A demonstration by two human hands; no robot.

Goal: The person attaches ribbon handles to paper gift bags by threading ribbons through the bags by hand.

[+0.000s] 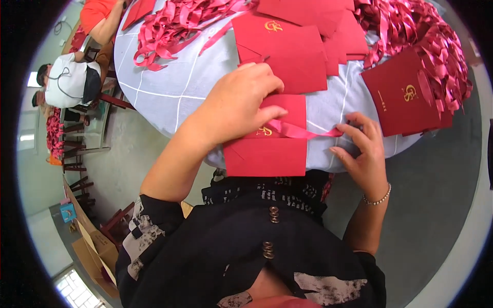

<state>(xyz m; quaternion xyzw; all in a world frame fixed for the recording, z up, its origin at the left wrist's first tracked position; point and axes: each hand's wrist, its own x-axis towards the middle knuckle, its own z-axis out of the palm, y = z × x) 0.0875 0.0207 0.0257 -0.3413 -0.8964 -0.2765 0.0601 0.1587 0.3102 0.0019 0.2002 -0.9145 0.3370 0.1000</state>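
A red paper envelope (pixel 265 157) with a gold emblem lies at the table's near edge, its lower panel toward me. My left hand (pixel 245 100) is over its upper part, fingers curled and thumb out toward a pink-red satin ribbon (pixel 298 131). By those curled fingers shows a small dark tip (pixel 265 58), too small to name. Across the envelope the ribbon runs right to my right hand (pixel 363 146), whose fingertips hold its end; the thumb stands apart below. Just beyond my left hand lies another red envelope (pixel 292 56).
More red envelopes (pixel 349 38) overlap at the far side. A red envelope stack (pixel 398 95) sits at right, beside a large ribbon heap (pixel 441 56). Another ribbon pile (pixel 177 25) is at far left. Beyond the checked tablecloth (pixel 159 97), a person in white (pixel 67 87) sits near stools.
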